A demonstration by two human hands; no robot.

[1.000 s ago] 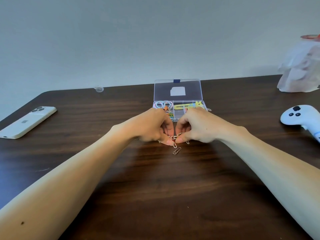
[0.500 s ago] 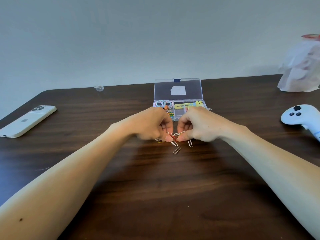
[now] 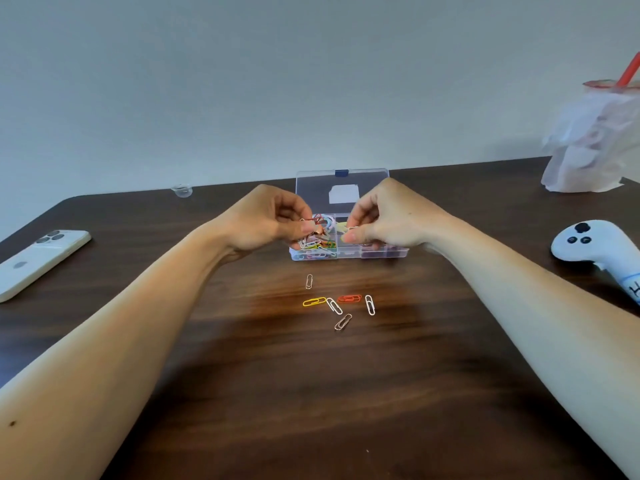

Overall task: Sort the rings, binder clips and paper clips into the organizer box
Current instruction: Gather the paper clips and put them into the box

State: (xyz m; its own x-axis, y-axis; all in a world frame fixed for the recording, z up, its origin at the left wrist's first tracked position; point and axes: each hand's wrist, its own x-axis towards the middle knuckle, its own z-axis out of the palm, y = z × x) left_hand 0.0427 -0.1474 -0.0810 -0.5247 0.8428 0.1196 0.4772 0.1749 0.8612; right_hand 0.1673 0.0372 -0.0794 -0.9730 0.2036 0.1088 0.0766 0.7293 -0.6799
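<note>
From the head camera, both bare hands are raised over the clear plastic organizer box (image 3: 349,252), which sits open on the dark wooden table (image 3: 242,393) with its lid standing up behind. The left hand (image 3: 266,220) pinches a small bunch of wire paper clips (image 3: 313,225), red and silver among them, right above the box's near-left compartment, where a heap of mixed coloured clips (image 3: 320,245) already lies. The right hand (image 3: 384,220) has thumb and forefinger closed together over the middle compartments; it seems to hold something pale and small, perhaps one clip, but blur makes that uncertain.

Six loose clips remain on the table just in front of the box: a silver clip (image 3: 309,281), a yellow clip (image 3: 314,302), a white clip (image 3: 334,305), an orange-red clip (image 3: 349,298), another white clip (image 3: 370,304) and a grey clip (image 3: 343,322).

To finish this step well, I would lower the left pinch close to the heap before letting go, so the clips do not bounce into the neighbouring cell, then sweep the remaining six together and lift them as one group.
</note>
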